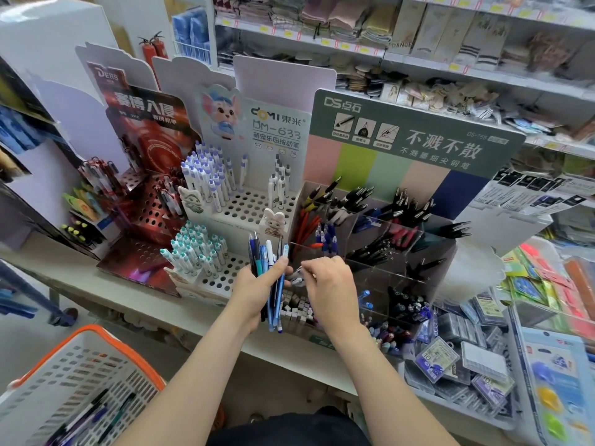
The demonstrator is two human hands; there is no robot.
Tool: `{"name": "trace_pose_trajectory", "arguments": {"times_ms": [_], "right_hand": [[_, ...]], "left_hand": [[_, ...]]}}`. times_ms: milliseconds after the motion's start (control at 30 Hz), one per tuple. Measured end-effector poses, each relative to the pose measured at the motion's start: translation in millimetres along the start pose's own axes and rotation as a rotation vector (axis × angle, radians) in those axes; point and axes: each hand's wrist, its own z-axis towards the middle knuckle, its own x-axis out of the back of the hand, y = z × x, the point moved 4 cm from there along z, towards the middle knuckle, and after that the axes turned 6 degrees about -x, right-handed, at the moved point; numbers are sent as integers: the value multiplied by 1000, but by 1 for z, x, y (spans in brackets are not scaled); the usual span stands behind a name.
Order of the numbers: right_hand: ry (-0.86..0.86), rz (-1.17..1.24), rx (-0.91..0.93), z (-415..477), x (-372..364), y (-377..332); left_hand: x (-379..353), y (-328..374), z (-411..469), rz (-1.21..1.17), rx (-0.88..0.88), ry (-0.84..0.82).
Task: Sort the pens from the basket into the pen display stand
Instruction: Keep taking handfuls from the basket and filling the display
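The left hand (254, 291) grips a bundle of pens (269, 272); the right hand (328, 281) pinches one pen (297, 274) before the clear pen display stand (380, 262).

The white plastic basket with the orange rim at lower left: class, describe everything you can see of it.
The white plastic basket sits at the lower left of the head view, below the pale display shelf, cut off by the frame edge. Its walls and floor are slotted lattice; a thick orange rim runs round the top. Its top is open. A few loose pens, dark, blue and teal, lie slanted on its floor. What it rests on is not visible.
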Motion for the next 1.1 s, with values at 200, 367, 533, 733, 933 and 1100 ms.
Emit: {"name": "trace_pose_trajectory", "arguments": {"times_ms": [200, 367, 533, 733, 933, 1100], "right_hand": [[-66, 302, -285, 2, 19, -5], [-109, 730, -647, -11, 31, 13], [360, 736, -702, -18, 73, 39], [584, 503, -551, -34, 101, 65], [186, 120, -371, -47, 47, 77], [146, -184, -403, -54, 36, 77]], "left_hand": [[-11, 0, -10, 17, -3, -142], [-34, -2, -16, 84, 17, -317], [-59, -2, -18, 111, -23, -310], [-68, -10, -14, 48, 29, -290], [-79, -14, -21, 1, 44, -381], [-74, -14, -17, 6, 48, -368]]}}
